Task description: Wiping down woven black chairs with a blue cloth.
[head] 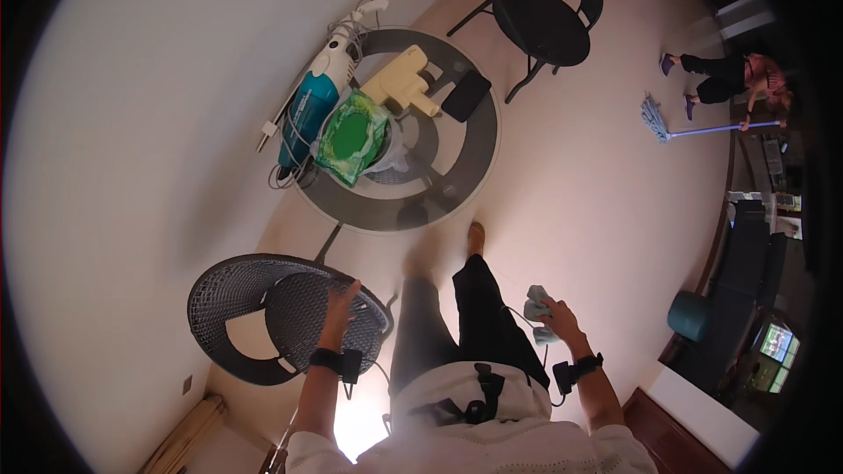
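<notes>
My right hand (562,321) is closed around a crumpled grey-green cloth (538,306) at my right side. Over the seat of a dark woven chair (296,303) is my left hand (340,308), empty, with its fingers apart; whether it touches the chair I cannot tell. Ahead stands a round glass table (461,194). On it lie a teal and white stick vacuum cleaner (316,95) with its grey cord, a cream-coloured vacuum floor head (398,79), a green plastic packet (352,135) over a bowl-like container, and a black flat object (466,96).
A second black chair (543,23) stands beyond the table. A wall (145,112) runs along the left. At the far right, a person (724,78) holds a mop (698,130) on the floor. Nearer on that side are a teal cylindrical stool (689,317) and dark seating (731,283).
</notes>
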A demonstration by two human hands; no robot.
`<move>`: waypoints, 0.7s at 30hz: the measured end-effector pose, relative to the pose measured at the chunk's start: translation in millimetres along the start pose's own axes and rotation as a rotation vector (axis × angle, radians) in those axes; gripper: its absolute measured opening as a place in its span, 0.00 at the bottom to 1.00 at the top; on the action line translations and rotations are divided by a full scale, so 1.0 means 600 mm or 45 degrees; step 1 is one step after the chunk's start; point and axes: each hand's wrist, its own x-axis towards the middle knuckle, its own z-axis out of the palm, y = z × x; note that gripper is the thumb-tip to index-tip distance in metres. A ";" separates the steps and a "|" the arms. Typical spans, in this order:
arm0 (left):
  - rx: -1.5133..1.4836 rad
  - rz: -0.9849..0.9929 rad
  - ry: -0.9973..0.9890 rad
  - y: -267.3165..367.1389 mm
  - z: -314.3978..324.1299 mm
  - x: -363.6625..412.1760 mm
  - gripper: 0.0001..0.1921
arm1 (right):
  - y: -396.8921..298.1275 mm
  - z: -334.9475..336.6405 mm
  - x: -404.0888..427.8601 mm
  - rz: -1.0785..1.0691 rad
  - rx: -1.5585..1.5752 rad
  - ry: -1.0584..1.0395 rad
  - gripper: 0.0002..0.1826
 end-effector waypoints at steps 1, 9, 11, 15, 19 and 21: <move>0.086 -0.041 -0.042 -0.026 0.028 0.005 0.50 | 0.025 0.006 -0.010 0.051 -0.006 -0.050 0.27; 0.118 -0.131 0.428 -0.108 0.049 0.133 0.21 | 0.136 -0.044 -0.055 0.169 0.298 -0.277 0.28; 0.041 -0.096 0.581 -0.096 0.038 0.138 0.19 | 0.168 -0.045 -0.039 0.153 0.230 -0.240 0.28; 0.229 -0.040 0.760 0.002 0.139 0.113 0.15 | 0.277 -0.104 -0.030 0.271 0.259 -0.202 0.27; 0.194 0.078 0.891 -0.053 0.078 0.167 0.20 | 0.345 -0.141 0.036 0.134 0.256 -0.045 0.28; 0.522 0.149 0.692 -0.081 0.040 0.164 0.21 | 0.356 -0.157 0.079 0.018 0.253 0.111 0.29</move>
